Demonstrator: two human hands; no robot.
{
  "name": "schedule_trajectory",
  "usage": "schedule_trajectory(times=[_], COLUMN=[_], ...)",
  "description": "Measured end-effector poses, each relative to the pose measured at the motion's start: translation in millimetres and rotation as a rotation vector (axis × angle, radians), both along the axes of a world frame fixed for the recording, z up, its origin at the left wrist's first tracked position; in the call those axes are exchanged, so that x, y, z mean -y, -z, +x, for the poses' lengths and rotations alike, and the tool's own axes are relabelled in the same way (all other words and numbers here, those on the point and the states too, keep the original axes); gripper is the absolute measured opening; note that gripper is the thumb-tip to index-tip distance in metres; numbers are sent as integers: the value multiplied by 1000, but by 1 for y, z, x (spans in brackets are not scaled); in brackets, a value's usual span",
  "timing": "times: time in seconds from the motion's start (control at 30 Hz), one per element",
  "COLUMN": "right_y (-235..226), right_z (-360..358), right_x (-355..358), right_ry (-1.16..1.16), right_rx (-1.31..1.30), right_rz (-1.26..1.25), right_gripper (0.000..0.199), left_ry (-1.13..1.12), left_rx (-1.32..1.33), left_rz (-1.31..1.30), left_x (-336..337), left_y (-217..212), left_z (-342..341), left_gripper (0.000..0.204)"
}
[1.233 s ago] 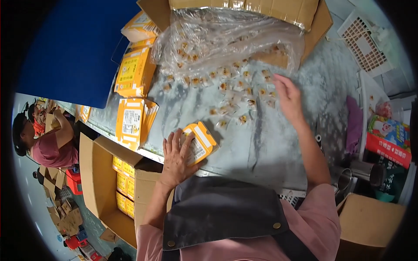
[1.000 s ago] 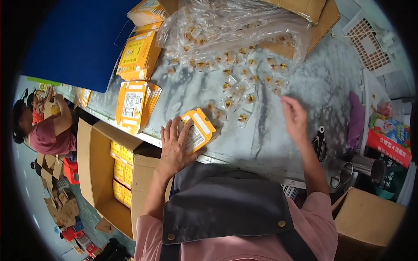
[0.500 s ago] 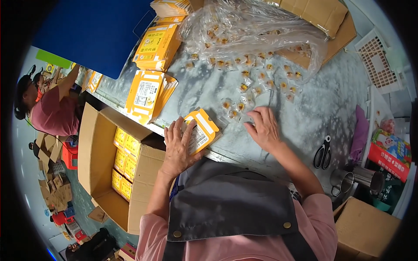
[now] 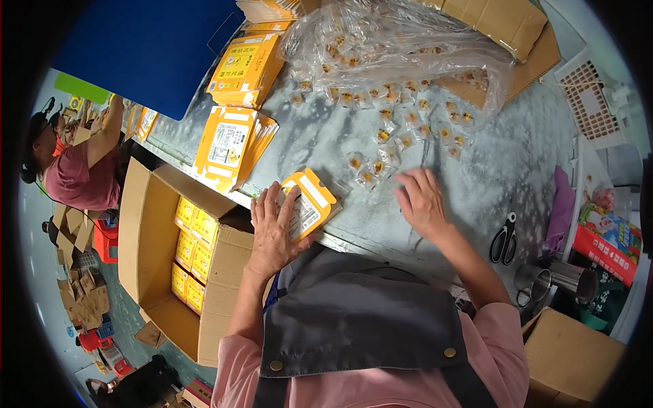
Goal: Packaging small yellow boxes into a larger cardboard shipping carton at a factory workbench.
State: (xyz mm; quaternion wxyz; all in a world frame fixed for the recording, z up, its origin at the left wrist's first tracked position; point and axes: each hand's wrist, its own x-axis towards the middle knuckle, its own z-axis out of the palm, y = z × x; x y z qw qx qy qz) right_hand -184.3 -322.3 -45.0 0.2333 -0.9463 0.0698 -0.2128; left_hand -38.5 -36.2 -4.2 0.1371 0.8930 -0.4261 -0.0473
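At the table's near edge my left hand [image 4: 275, 228] grips a small yellow-and-white carton [image 4: 309, 205]. Its fingers lie over the printed face and the thumb is along the near side; an end flap stands out at the far right. My right hand [image 4: 423, 204] hovers over the tabletop with fingers apart and nothing visible in them. Just beyond and left of that hand lies a cluster of small clear packets [image 4: 368, 178] with yellow-brown contents. More packets [image 4: 408, 115] are scattered farther back, towards a big clear plastic bag [image 4: 401, 41] holding many others.
Flat yellow cartons [image 4: 228, 146] are stacked at left. Below them stands an open cardboard box [image 4: 146, 238] with filled yellow cartons [image 4: 194, 255]. Scissors [image 4: 504, 239], metal cups [image 4: 573, 279] and a white basket [image 4: 590, 98] are at right. Another person [image 4: 81, 170] works at far left.
My right hand has drawn back to the right, away from the packet cluster. My left hand and the carton have shifted slightly left.
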Motion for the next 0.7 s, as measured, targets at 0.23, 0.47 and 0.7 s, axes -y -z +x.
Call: schedule_trajectory(times=[0.23, 0.47, 0.7], right_y=[-1, -18, 8], right_z=[37, 23, 70], right_x=[17, 12, -23], right_ry=[-49, -178, -310], right_rx=[-130, -230, -117], right_rz=[-23, 222, -26], right_gripper=[35, 31, 30], left_ry=[14, 18, 38], left_rx=[-5, 8, 29], left_rz=[-20, -17, -23], left_x=[0, -2, 2], left_y=[5, 6, 6], left_z=[3, 1, 1], left_gripper=[103, 102, 98])
